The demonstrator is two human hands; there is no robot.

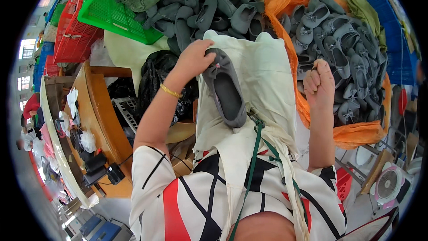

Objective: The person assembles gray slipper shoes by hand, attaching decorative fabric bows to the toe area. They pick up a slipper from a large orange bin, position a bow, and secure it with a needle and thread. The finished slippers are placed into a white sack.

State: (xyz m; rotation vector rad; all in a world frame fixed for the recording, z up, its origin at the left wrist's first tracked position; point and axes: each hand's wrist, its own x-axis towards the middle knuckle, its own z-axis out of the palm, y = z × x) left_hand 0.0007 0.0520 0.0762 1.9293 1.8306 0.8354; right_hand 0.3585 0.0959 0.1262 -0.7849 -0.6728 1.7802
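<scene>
A grey slip-on shoe (228, 93) with a small bow on its toe lies on the pale cloth over my lap, its opening facing up. My left hand (196, 59) is closed on its toe end, thumb over the upper. Off to the right, my right hand (319, 82) is raised with its fingers curled in. Whether anything small is pinched in it I cannot make out. A green cord (255, 156) runs down the pale apron from a dark metal piece by the shoe's heel.
Beyond my knees is a heap of grey shoes (207, 11) beside a green crate (104, 15). More shoes fill an orange sack (278, 6) at right. A black plastic bag (156, 73) and wooden desk (104, 120) stand left. A fan (387, 183) is at lower right.
</scene>
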